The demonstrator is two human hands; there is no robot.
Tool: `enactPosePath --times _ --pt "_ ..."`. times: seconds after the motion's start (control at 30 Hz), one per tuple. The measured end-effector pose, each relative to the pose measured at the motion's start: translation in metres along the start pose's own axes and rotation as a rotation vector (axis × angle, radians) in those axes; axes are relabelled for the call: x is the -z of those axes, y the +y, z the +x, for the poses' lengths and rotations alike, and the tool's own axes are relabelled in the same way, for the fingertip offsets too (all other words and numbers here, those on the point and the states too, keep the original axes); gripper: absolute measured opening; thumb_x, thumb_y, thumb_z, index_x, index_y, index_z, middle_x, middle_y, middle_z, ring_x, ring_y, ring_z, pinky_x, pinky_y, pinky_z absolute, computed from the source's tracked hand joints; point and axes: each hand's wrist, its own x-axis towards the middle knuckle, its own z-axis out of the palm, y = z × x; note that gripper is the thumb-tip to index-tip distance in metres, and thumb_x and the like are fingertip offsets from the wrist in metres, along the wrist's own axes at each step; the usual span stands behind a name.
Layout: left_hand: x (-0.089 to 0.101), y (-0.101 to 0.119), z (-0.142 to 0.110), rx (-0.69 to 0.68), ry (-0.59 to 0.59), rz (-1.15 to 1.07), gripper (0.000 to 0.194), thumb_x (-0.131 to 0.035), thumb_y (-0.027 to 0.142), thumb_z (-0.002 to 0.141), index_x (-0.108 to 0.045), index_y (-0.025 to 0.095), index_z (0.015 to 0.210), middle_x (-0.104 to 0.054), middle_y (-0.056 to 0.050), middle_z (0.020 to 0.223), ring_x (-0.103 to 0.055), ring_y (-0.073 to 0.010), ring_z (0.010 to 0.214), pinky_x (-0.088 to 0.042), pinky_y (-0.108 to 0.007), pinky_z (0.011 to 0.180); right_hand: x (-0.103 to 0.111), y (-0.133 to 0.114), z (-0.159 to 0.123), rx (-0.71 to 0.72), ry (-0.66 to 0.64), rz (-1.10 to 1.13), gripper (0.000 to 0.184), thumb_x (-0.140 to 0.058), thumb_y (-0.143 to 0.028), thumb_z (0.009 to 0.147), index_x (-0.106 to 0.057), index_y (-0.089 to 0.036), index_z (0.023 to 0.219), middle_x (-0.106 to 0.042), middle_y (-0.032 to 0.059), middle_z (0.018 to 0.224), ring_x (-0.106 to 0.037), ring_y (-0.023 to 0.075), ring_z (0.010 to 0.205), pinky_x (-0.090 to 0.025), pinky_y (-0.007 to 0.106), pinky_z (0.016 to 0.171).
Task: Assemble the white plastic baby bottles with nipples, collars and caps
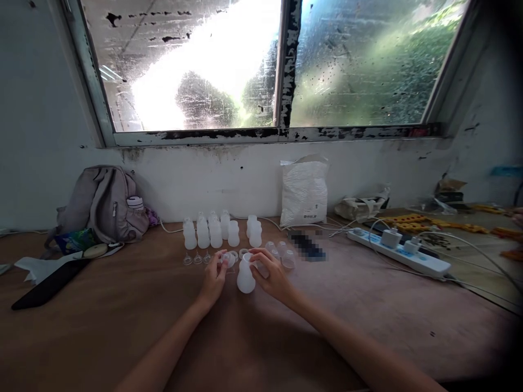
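Note:
A frosted white baby bottle (245, 281) stands upright and uncapped on the table in front of me. My right hand (270, 274) pinches its neck from the right side. Just left of the bottle, my left hand (214, 279) grips a small translucent round piece (227, 259), perhaps a bottle collar or teat; the fingers partly hide it. Clear bottle teats (198, 259) lie in a row beyond my left hand. Past my right hand are several clear dome caps (288, 260). A ring (243, 253) shows behind the bottle's mouth.
Several frosted bottles (215, 234) stand in rows near the wall. A white plastic bag (304, 190) leans there, with a blurred dark object (306, 246) before it. To the right lies a power strip (425, 264) with cables. A backpack (110, 204) and black flat case (51, 286) are left.

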Motion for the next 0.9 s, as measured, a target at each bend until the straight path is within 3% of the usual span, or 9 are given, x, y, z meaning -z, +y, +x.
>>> enactPosePath --times 0.1,0.2,0.27,0.43,0.6,0.9 --pt "-0.002 0.008 -0.001 0.018 0.061 -0.127 0.030 -0.045 0.032 0.080 -0.043 0.020 0.108 -0.053 -0.007 0.104 -0.056 -0.0158 0.088 -0.045 -0.030 0.077 -0.003 0.000 -0.002 -0.061 -0.010 0.092 0.018 -0.049 -0.021 0.077 -0.050 -0.021 0.094 -0.049 0.0082 0.108 -0.050 0.0191 0.098 -0.042 0.033 0.082" --pt "-0.003 0.018 -0.003 -0.018 0.112 -0.191 0.026 -0.049 0.032 0.078 -0.045 0.020 0.101 -0.055 -0.006 0.101 -0.056 -0.0153 0.087 -0.045 -0.029 0.078 -0.011 0.005 -0.006 -0.228 -0.041 0.231 0.053 -0.057 -0.027 0.071 -0.033 -0.024 0.118 -0.042 0.0092 0.118 -0.047 0.0195 0.104 -0.042 0.034 0.083" --pt "-0.003 0.025 -0.004 -0.040 0.127 -0.211 0.023 -0.049 0.032 0.078 -0.046 0.020 0.098 -0.057 -0.005 0.097 -0.057 -0.0154 0.086 -0.046 -0.029 0.077 -0.019 0.010 -0.011 -0.345 -0.092 0.294 0.066 -0.061 -0.029 0.068 -0.025 -0.024 0.123 -0.044 0.0091 0.117 -0.048 0.0195 0.102 -0.043 0.034 0.082" --pt "-0.001 0.031 -0.007 -0.093 0.109 -0.154 0.022 -0.050 0.031 0.078 -0.049 0.021 0.098 -0.057 -0.004 0.097 -0.055 -0.0155 0.088 -0.044 -0.029 0.079 -0.037 0.015 -0.022 -0.380 -0.247 0.306 0.047 -0.060 -0.031 0.069 -0.044 -0.018 0.111 -0.059 0.0040 0.094 -0.054 0.0191 0.085 -0.043 0.033 0.077" --pt "0.001 0.031 -0.009 -0.174 0.019 -0.059 0.021 -0.049 0.030 0.078 -0.052 0.021 0.096 -0.058 -0.004 0.096 -0.055 -0.0151 0.085 -0.044 -0.028 0.078 -0.041 0.003 -0.023 -0.332 -0.269 0.348 0.052 -0.060 -0.028 0.069 -0.042 -0.017 0.116 -0.057 0.0055 0.104 -0.053 0.0204 0.092 -0.041 0.033 0.080" --pt "-0.002 0.029 -0.011 -0.225 0.010 -0.019 0.036 -0.060 0.031 0.068 -0.048 0.021 0.100 -0.056 -0.005 0.098 -0.054 -0.0182 0.088 -0.045 -0.032 0.077 -0.037 -0.004 -0.022 -0.316 -0.253 0.351 0.052 -0.060 -0.025 0.069 -0.042 -0.018 0.117 -0.056 0.0054 0.109 -0.051 0.0211 0.098 -0.040 0.034 0.084"
